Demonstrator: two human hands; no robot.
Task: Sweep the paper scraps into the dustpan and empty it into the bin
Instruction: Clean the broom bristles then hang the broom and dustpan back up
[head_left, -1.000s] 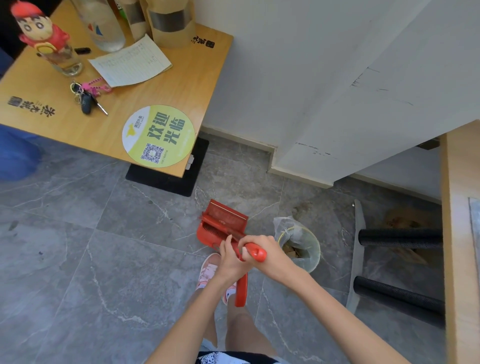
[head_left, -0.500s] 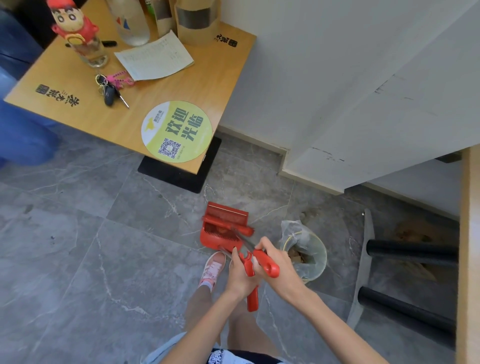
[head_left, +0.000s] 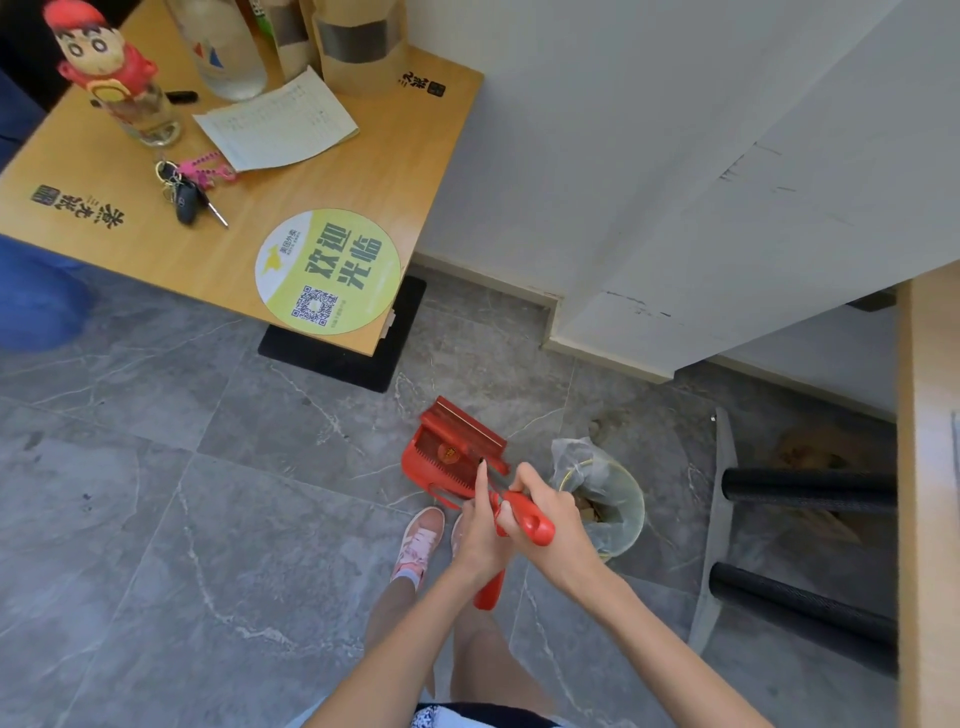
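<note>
The red dustpan, with comb teeth along its edge, rests on the grey floor in front of my feet. A red broom head lies against its far side. My left hand grips a red handle that points down toward my legs. Close beside it, my right hand is closed on a second red handle. Just right of my hands stands the small round bin with a clear liner, holding brownish scraps. I see no paper scraps on the floor.
A wooden table with keys, a paper sheet, bottles and a round green sticker stands at the upper left on a black base. White wall panels run behind the bin. A stool frame with black bars and a wooden counter edge are on the right.
Both hands stay together on the two red handles above the dustpan, almost in place. My left index finger now lies straight along the handle. The view swung slightly.
</note>
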